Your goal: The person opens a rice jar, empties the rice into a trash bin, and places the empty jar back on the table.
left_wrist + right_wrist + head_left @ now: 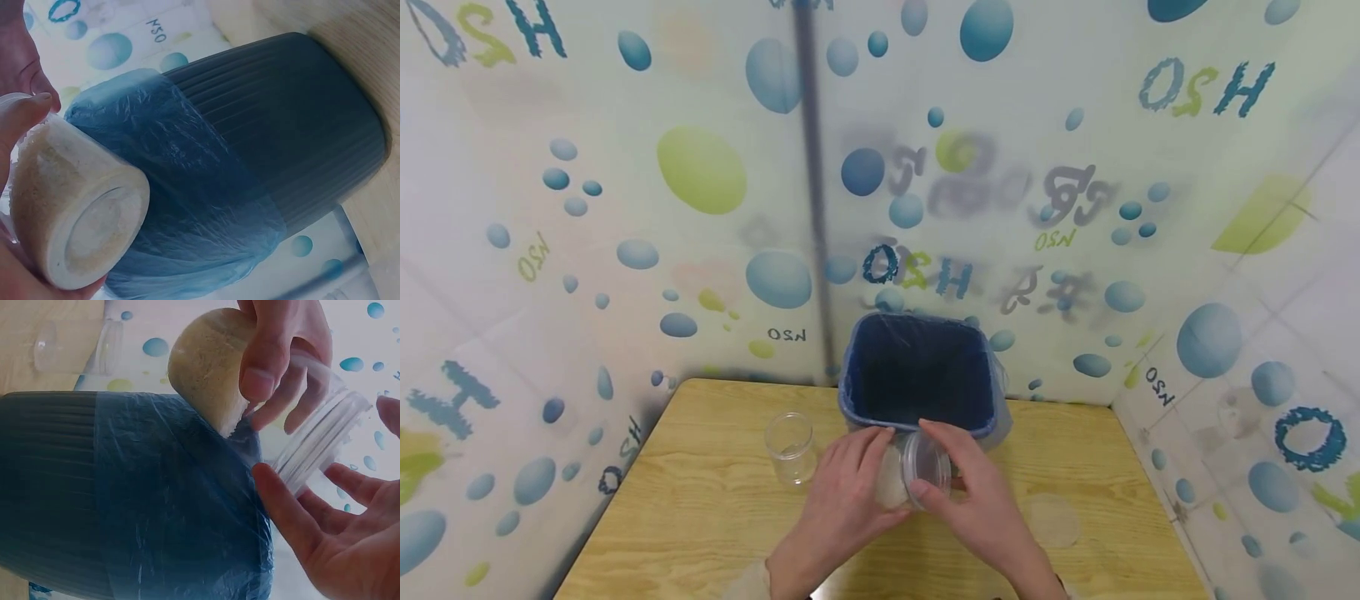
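My left hand point(842, 487) grips a clear plastic jar point(87, 181), its fingers and thumb wrapped round the side. Pale, grainy contents point(209, 362) lie against the base and one wall of the jar, which is tilted on its side. A clear ridged lid point(325, 440) sits at the jar's mouth, facing right. My right hand point(977, 496) holds this lid by its edge, fingers and thumb spread round it. Both hands are just in front of the blue bin point(847, 392), near its front rim.
A translucent bag point(187, 175) lines the bin and folds over its rim. Left of the bin, a second clear jar point(791, 454) stands on the wooden table point(700, 500). A clear round disc point(1052, 521) lies to the right. Patterned curtain walls point(700, 250) enclose the table.
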Action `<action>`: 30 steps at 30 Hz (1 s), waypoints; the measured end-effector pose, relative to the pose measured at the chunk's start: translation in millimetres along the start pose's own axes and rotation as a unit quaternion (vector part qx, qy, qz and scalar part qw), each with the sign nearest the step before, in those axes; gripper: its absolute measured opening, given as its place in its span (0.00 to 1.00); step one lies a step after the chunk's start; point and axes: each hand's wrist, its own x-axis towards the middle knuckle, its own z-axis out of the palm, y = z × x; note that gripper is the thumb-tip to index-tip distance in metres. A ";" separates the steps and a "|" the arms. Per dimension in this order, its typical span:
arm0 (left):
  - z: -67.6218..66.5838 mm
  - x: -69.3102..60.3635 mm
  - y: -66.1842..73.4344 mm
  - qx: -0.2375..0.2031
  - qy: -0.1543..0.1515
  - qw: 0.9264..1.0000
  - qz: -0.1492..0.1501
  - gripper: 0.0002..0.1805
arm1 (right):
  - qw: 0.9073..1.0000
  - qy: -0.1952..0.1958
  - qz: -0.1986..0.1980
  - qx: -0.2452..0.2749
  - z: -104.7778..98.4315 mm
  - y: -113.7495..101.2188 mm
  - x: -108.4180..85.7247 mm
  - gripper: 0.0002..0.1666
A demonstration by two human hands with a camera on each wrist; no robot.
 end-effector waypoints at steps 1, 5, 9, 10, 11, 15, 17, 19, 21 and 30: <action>-0.1 0.0 0.4 0.000 0.000 1.000 -0.002 0.54 | 1.000 -0.002 -0.001 -0.009 0.9 -0.2 0.2 0.36; -1.4 1.1 2.0 0.002 0.005 1.000 -0.002 0.52 | 1.000 0.005 -0.020 -0.019 2.8 -0.5 0.5 0.40; -3.1 4.7 2.4 0.005 0.013 1.000 0.011 0.53 | 0.999 0.030 -0.040 0.000 1.3 -2.2 2.1 0.38; -3.6 6.0 2.0 0.004 0.016 1.000 0.017 0.54 | 0.998 0.036 -0.046 0.005 0.8 -2.2 2.6 0.37; -4.2 7.3 1.3 0.003 0.016 1.000 0.021 0.56 | 0.998 0.041 -0.051 0.010 0.3 -2.1 3.1 0.37; -6.0 12.4 -3.4 -0.004 0.026 0.999 0.048 0.61 | 0.996 0.056 -0.072 0.025 -1.2 -0.3 5.9 0.37; -6.8 14.0 -6.0 -0.004 0.027 0.998 0.058 0.62 | 0.995 0.061 -0.078 0.030 -1.8 0.3 7.3 0.37; -7.4 15.1 -8.6 -0.002 0.024 0.998 0.066 0.64 | 0.994 0.064 -0.080 0.035 -2.1 0.7 8.3 0.36; -8.1 16.1 -10.7 0.000 0.016 0.997 0.069 0.65 | 0.994 0.067 -0.082 0.036 -2.0 1.0 9.1 0.36; -11.3 17.8 -15.3 0.024 0.031 0.997 0.069 0.56 | 0.995 0.055 -0.074 0.042 -1.4 -4.9 13.8 0.37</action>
